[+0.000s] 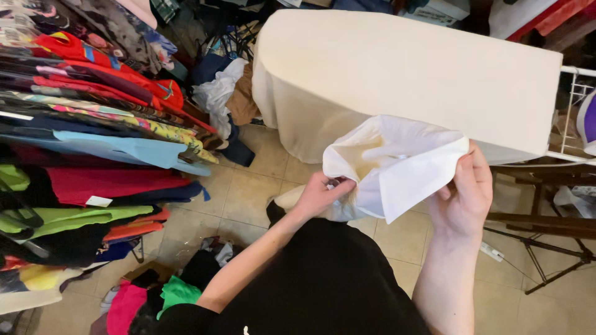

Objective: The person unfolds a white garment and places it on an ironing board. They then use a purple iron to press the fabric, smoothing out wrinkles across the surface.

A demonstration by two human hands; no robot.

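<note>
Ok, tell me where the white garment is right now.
In the head view, the white garment is right of centre, held between the left hand and right hand, in front of the cream-covered ironing board.

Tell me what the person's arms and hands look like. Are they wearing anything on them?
Both arms are bare from above the elbow down: no long sleeves, gloves, watch or rings show. The left hand and right hand are uncovered, with short plain nails as far as can be seen. The person wears a black top with short sleeves and a small white mark near its lower edge.
</note>
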